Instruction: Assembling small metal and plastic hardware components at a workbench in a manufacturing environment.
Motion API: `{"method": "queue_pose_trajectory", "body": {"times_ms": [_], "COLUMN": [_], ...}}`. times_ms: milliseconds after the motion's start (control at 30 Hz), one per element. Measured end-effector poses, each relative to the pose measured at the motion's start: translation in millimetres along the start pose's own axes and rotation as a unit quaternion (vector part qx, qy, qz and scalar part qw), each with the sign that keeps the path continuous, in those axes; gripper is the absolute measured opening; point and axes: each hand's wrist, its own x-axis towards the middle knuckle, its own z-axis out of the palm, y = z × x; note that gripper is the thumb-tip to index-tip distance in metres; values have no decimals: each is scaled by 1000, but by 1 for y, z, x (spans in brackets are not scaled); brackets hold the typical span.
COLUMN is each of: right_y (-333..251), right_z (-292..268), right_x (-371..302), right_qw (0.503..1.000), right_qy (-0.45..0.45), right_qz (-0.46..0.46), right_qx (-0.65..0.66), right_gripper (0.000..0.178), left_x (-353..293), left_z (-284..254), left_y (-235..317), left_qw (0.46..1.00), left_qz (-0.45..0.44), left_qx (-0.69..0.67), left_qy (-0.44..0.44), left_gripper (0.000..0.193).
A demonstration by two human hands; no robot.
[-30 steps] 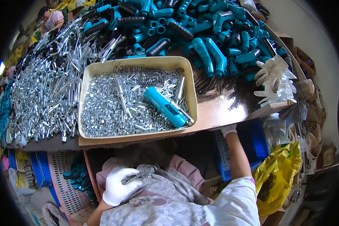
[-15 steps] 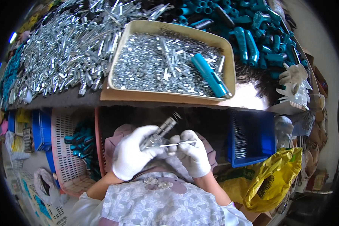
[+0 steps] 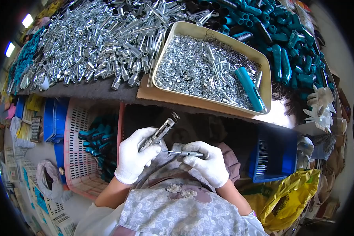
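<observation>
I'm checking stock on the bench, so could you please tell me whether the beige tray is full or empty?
Well filled. The beige tray holds a bed of small silver nuts and pins across nearly its whole floor, with a teal handle lying on top.

Tilted metal tube [image 3: 158, 134] (thin pin [image 3: 181, 152] beside)

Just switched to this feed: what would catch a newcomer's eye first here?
The huge heap of shiny metal tubes across the bench top, with a tan tray of small silver hardware beside it. Below the bench edge, the white-gloved left hand grips a metal tube part, while the right hand holds a thin pin beside it.
</observation>
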Motion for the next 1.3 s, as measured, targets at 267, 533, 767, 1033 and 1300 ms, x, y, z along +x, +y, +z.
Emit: {"method": "queue_pose_trajectory", "body": {"times_ms": [267,533,767,1033,1300], "right_y": [6,-38,-53,-58,-58], "right_z": [-2,-63,-48,-32,-33], "right_x": [6,-20,-20,-14,-18], "right_qw": [993,977,986,982,980], "right_qy": [68,188,73,4,2], "right_qz": [-68,-88,-64,-54,-61], "right_qx": [-71,-40,-136,-180,-188], "right_gripper": [15,12,14,19,19], "left_x": [8,1,4,2,1], "left_z": [-5,-20,-11,-11,-10], "left_y": [-12,3,5,5,6], "left_qw": [988,947,911,922,915], "left_qz": [111,206,281,275,280], "left_qx": [98,233,263,221,237], "left_qy": [-47,-84,-146,-161,-167], "left_gripper": [42,34,33,32,30]}}
